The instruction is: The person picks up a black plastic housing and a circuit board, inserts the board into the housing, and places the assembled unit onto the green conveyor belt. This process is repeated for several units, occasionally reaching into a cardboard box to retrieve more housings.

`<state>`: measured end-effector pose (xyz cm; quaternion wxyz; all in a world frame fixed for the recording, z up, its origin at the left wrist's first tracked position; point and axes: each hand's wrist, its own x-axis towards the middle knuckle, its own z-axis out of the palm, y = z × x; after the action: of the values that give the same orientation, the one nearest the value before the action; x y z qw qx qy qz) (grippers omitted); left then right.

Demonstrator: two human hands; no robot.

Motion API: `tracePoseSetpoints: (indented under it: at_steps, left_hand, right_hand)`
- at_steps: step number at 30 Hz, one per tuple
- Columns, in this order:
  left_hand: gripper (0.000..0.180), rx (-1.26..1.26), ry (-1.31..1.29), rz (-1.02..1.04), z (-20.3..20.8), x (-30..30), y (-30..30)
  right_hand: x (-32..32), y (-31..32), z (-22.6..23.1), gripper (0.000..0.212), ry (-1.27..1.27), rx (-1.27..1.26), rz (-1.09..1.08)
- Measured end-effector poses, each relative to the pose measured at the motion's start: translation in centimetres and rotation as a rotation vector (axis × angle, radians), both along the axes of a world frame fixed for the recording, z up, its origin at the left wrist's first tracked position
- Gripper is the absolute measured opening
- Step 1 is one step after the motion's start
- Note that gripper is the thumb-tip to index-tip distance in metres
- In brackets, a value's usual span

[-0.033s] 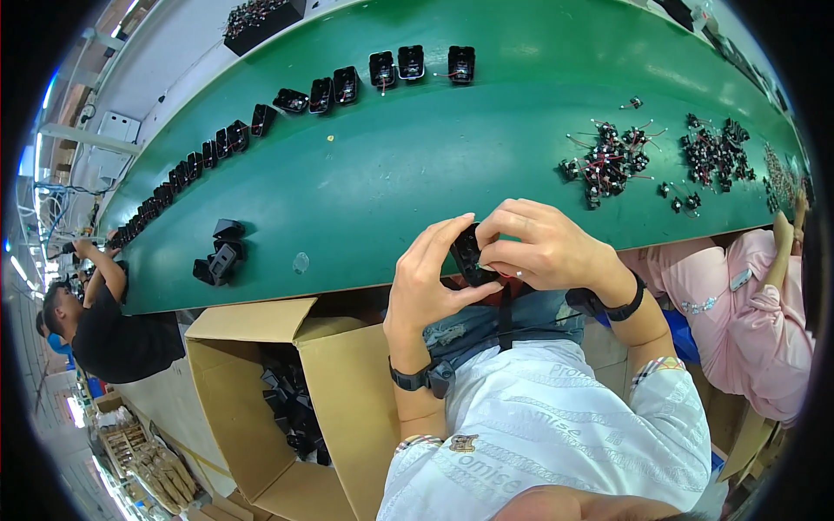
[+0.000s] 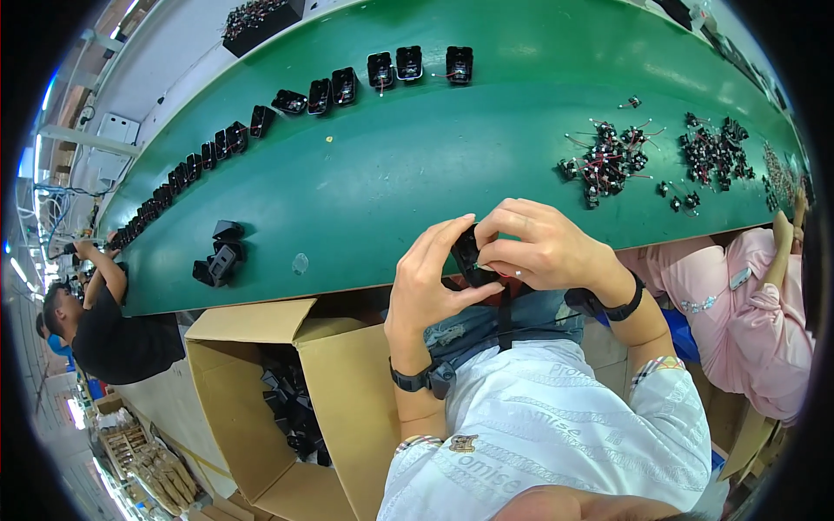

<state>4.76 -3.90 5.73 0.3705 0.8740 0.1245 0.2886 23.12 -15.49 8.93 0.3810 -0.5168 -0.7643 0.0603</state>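
My left hand (image 2: 426, 278) grips a small black plastic housing (image 2: 467, 253) between thumb and fingers, above the table's near edge. Over the housing's open side, my right hand (image 2: 539, 247) is closed in a pinch. A bit of red wire and a white connector (image 2: 518, 273) show beneath its fingers. The piece on that wire is mostly hidden by the fingers. To the right on the table lies a loose pile of small black parts with red wires (image 2: 611, 162).
A curved row of black housings (image 2: 345, 86) runs along the green table (image 2: 391, 165). Several more housings (image 2: 224, 258) lie at left. An open cardboard box (image 2: 248, 326) holding black pieces stands below. Co-workers sit at left (image 2: 122, 330) and right (image 2: 738, 304). Another part pile (image 2: 719, 152) lies far right.
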Motion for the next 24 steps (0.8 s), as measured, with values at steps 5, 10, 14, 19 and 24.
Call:
tracePoseSetpoints:
  at_steps: [5,10,14,19,24]
  left_hand:
    - [0.083,0.118,-0.031,0.019,0.3,0.5,-0.6]
    - [0.081,0.003,0.051,0.035,1.3,0.0,-1.2]
    - [0.082,-0.079,-0.075,0.028,-0.2,0.4,-1.1]
    - [0.087,-0.219,-0.207,0.038,-1.9,0.9,-1.9]
    - [0.093,-0.265,-0.225,0.008,-2.4,0.9,-2.0]
  right_hand:
    - [0.0,-0.9,0.2,0.022,0.014,-0.019,-0.057]
    - [0.0,-1.2,-0.2,0.022,0.017,-0.013,-0.060]
    - [-0.6,-1.3,-0.8,0.015,0.184,0.003,-0.108]
    - [-1.6,-2.1,-2.1,0.019,0.360,-0.041,-0.194]
    - [-1.2,-2.2,-1.6,0.020,0.207,-0.044,-0.276]
